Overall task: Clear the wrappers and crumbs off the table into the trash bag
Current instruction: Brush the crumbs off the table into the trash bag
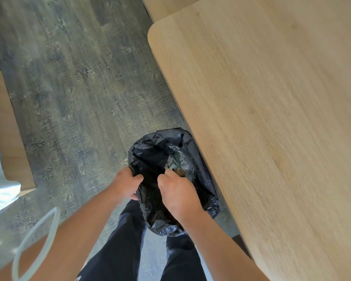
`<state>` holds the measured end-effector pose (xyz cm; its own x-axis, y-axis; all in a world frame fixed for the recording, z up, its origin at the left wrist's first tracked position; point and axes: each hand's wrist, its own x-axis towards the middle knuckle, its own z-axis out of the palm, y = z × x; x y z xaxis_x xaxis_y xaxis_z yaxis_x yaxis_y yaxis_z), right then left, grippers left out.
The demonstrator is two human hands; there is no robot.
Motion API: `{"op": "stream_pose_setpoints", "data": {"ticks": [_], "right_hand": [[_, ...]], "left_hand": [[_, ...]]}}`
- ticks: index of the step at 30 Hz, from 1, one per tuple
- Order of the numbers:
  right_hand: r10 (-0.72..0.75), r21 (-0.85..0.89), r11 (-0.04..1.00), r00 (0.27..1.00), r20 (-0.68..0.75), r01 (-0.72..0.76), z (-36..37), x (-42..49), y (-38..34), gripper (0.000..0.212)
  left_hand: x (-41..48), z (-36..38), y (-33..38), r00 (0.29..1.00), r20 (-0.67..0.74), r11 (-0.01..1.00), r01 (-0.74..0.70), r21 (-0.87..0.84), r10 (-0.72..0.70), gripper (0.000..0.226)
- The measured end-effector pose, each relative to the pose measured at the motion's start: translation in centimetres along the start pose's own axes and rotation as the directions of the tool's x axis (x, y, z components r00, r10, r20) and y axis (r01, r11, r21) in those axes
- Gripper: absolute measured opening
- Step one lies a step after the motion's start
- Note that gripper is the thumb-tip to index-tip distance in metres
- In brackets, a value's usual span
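Observation:
A black plastic trash bag (150, 159) hangs above the dark floor, just left of the light wooden table (272, 118). My left hand (125, 184) grips the bag's near left rim. My right hand (179, 194) pinches the rim beside it, fingers curled over the plastic. Through the bag's mouth I see a few pale and green wrappers (173, 163) inside. The visible stretch of tabletop shows no wrappers or crumbs.
Dark grey plank floor (69, 88) fills the left half. A second wooden surface (6, 126) juts in at the left edge. A white cord (39, 244) loops at lower left. My dark trousers (120, 246) are below the bag.

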<state>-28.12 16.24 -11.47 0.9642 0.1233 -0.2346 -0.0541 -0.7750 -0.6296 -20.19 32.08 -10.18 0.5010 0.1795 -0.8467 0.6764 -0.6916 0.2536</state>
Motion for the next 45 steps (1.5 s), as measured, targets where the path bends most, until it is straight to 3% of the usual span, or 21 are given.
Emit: {"op": "stream_pose_setpoints", "data": {"ticks": [2,4,6,8,9,11,13,16,18,20,22,25,29,30,32,35,37,39,43,45], "right_hand": [[-0.089,0.075,0.993,0.996,0.017,0.087,0.6,0.5,0.2,0.023],[-0.147,0.058,0.988,0.989,0.032,0.145,0.6,0.9,-0.3,0.028],[-0.092,0.037,0.995,0.996,0.001,0.092,0.5,1.8,-1.0,0.025],[-0.037,0.028,0.999,0.999,-0.023,0.037,0.4,2.8,-1.6,0.043],[-0.047,0.035,0.998,0.999,-0.016,0.048,0.6,3.2,-1.8,0.042],[-0.139,0.051,0.989,0.990,0.020,0.138,1.5,4.0,-2.0,0.027],[-0.192,0.041,0.981,0.980,0.051,0.190,1.9,4.7,-2.5,0.027],[-0.110,-0.009,0.994,0.994,-0.011,0.110,2.6,6.4,-3.8,0.011],[0.018,-0.066,0.998,0.999,-0.040,-0.021,2.8,7.9,-4.7,0.030],[0.039,-0.093,0.995,0.997,-0.062,-0.045,3.8,9.5,-5.1,0.050],[0.043,-0.065,0.997,0.991,-0.130,-0.052,5.3,11.5,-5.1,0.053],[0.007,0.025,1.000,0.994,-0.111,-0.004,7.6,13.5,-5.2,0.026],[-0.048,-0.062,0.997,0.991,-0.121,0.040,10.0,16.6,-5.3,0.006],[0.010,-0.095,0.995,0.992,-0.126,-0.022,10.7,17.5,-5.2,0.009],[0.087,-0.160,0.981,0.987,-0.135,-0.108,12.0,19.0,-5.0,0.037],[0.117,-0.144,0.979,0.975,-0.187,-0.145,13.4,20.8,-3.8,0.058],[0.115,-0.042,0.991,0.965,-0.235,-0.128,14.2,21.4,-2.4,0.043],[0.063,-0.051,0.996,0.986,-0.155,-0.072,14.7,21.7,-1.0,0.009],[0.099,-0.106,0.988,0.984,-0.150,-0.115,16.8,23.4,3.1,0.005],[0.133,-0.148,0.977,0.982,-0.138,-0.153,18.1,24.3,5.4,0.009]], "left_hand": [[0.2,-0.6,-0.2,1.000,-0.002,1.000,-0.002,-0.004,0.002,0.025],[0.5,-1.2,-0.3,1.000,0.003,1.000,-0.007,-0.012,0.007,0.023],[0.7,-1.9,-0.3,1.000,0.004,1.000,0.009,-0.016,-0.009,0.021],[1.2,-2.7,-0.4,1.000,0.009,1.000,0.020,-0.013,-0.019,0.025],[1.4,-3.2,-0.5,1.000,0.009,1.000,0.023,-0.015,-0.023,0.027],[2.0,-4.1,-0.8,1.000,0.006,1.000,0.007,-0.025,-0.006,0.026],[2.7,-4.8,-1.0,1.000,0.004,1.000,-0.001,-0.030,0.001,0.025],[4.6,-6.1,-1.4,1.000,0.009,0.999,0.013,-0.031,-0.013,0.023],[6.2,-6.9,-1.6,0.999,0.028,0.999,0.025,-0.028,-0.025,0.024],[8.3,-7.9,-1.8,0.998,0.054,1.000,0.013,-0.018,-0.012,0.027],[10.7,-8.8,-2.0,0.997,0.074,1.000,-0.016,-0.005,0.017,0.027],[14.1,-10.0,-2.1,0.991,0.106,0.997,-0.079,0.012,0.078,0.025],[18.6,-11.7,-1.7,0.984,0.130,0.989,-0.133,0.058,0.125,0.023],[19.7,-12.0,-1.6,0.982,0.136,0.987,-0.140,0.074,0.128,0.022],[22.1,-12.3,-1.6,0.979,0.151,0.985,-0.153,0.085,0.139,0.023],[25.1,-12.1,-1.1,0.968,0.198,0.986,-0.164,0.039,0.153,0.026],[27.0,-11.4,-0.5,0.962,0.222,0.985,-0.169,0.018,0.161,0.028],[28.8,-10.4,0.2,0.961,0.223,0.985,-0.171,0.013,0.164,0.029],[32.6,-7.1,1.7,0.954,0.243,0.981,-0.190,0.027,0.178,0.020],[35.0,-5.0,2.4,0.948,0.259,0.980,-0.197,0.025,0.184,0.027]]}}
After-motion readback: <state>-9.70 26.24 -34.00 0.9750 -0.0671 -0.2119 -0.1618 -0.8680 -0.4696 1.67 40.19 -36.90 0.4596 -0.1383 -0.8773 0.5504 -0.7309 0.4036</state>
